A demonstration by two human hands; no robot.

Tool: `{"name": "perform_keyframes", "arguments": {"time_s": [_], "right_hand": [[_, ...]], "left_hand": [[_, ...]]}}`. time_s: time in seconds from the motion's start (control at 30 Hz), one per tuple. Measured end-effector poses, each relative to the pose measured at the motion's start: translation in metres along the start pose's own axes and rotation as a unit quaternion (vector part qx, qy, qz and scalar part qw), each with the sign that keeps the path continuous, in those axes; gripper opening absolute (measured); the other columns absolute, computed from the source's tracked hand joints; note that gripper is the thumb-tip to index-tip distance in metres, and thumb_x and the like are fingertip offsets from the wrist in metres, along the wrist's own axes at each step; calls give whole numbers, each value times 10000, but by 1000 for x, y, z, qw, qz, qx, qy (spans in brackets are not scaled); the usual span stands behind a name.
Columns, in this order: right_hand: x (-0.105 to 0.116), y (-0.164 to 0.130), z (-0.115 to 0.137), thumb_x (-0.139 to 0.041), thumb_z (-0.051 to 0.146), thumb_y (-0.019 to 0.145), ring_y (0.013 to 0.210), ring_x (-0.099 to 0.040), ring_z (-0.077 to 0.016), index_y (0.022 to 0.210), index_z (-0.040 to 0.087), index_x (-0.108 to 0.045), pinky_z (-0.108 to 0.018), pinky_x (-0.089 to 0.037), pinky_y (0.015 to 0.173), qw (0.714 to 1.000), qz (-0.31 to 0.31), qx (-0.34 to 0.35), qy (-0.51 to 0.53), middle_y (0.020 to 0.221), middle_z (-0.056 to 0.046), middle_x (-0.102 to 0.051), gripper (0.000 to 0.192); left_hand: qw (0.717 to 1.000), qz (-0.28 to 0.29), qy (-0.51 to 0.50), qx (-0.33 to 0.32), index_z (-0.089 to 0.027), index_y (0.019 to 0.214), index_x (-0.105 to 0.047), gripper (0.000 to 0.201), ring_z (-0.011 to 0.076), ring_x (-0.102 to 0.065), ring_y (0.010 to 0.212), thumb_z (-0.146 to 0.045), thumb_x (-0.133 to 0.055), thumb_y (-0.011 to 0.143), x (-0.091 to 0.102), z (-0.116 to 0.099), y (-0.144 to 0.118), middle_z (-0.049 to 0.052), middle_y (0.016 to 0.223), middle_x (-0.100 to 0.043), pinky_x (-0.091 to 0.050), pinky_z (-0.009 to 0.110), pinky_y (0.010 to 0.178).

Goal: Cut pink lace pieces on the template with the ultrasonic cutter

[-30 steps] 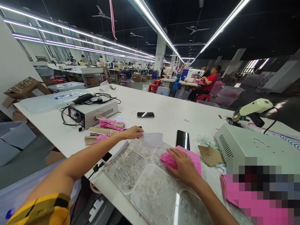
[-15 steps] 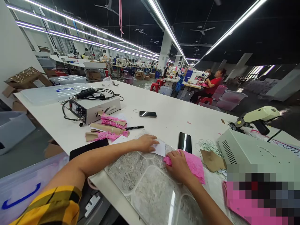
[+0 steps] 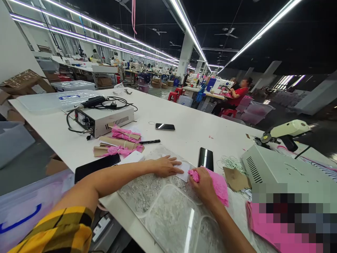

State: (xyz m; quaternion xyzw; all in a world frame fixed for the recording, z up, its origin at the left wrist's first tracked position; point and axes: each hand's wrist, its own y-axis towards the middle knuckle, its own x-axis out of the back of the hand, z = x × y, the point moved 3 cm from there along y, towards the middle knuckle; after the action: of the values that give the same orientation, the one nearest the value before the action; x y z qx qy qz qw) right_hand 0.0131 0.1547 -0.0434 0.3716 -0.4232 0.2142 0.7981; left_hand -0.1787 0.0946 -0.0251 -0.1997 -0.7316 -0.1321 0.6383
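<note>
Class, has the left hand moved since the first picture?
Yes, the left hand has moved right and lower in view, judged against the far phone.

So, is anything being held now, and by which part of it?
The right hand holds pink fabric by its bunched end; the left hand rests open on a white sheet.

White sheet [image 3: 186, 170] lowered, apparently flat under left hand [image 3: 166, 166].
</note>
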Motion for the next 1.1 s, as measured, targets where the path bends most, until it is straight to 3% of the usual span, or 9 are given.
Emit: {"name": "perform_keyframes", "arguments": {"time_s": [0.1,0.17,0.3,0.4,0.53,0.73,0.93,1.1], "right_hand": [[-6,0,10,-531,260,819,992,-596,-259,967,193,-637,-519,-322,1068,1000,16,12,6,971,-86,-685,194],[-5,0,15,-595,319,797,1122,-568,-285,1116,192,-628,-545,-264,1119,999,26,20,15,1121,-101,-675,345],[16,-3,8,-652,438,768,1305,-467,-280,1273,213,-568,-474,-361,1104,999,24,22,43,1325,-89,-594,559],[44,-15,-12,-563,448,841,1246,-535,-251,1226,220,-605,-447,-435,1052,999,-6,-1,53,1296,-91,-617,449],[70,-39,-42,-519,418,859,1023,-669,-243,1054,208,-685,-426,-534,913,997,-34,-41,54,1078,-90,-721,330],[76,-58,-50,-537,380,840,970,-689,-242,1002,234,-717,-407,-557,852,996,-47,-56,56,1032,-66,-739,283],[73,-54,-42,-523,349,852,996,-658,-231,1012,265,-721,-417,-528,899,997,-39,-33,61,1030,-47,-726,269],[67,-55,-50,-577,339,814,1016,-626,-244,959,254,-718,-447,-488,943,998,-19,-34,57,1016,-56,-712,219]], "left_hand": [[1000,2,1,-7,-343,1393,-482,404,330,-354,1400,-336,-418,993,-1,-1,-2,84,1516,-395,-299,556,1095],[1000,3,-2,-15,-316,1395,-483,409,335,-352,1401,-333,-419,991,0,3,-3,109,1521,-382,-292,569,1093],[999,2,-15,-36,-291,1384,-501,406,314,-351,1407,-320,-452,981,3,11,-5,117,1517,-386,-290,555,1108],[999,-9,-27,-44,-292,1362,-524,401,279,-374,1399,-326,-504,963,4,13,-4,98,1500,-418,-278,515,1137],[998,-42,-46,-34,-248,1339,-552,374,243,-416,1374,-285,-480,973,6,16,0,102,1483,-442,-304,429,1147],[995,-75,-72,2,-155,1253,-623,365,261,-548,1252,-145,-528,901,16,22,14,149,1393,-533,-414,380,1071],[988,-106,-111,-23,-183,1175,-670,284,207,-599,1171,-199,-542,922,32,-12,24,105,1277,-625,-442,318,1028],[983,-100,-143,-60,-195,1092,-697,231,194,-609,1134,-247,-659,871,26,-37,36,89,1253,-632,-461,287,989]]}}
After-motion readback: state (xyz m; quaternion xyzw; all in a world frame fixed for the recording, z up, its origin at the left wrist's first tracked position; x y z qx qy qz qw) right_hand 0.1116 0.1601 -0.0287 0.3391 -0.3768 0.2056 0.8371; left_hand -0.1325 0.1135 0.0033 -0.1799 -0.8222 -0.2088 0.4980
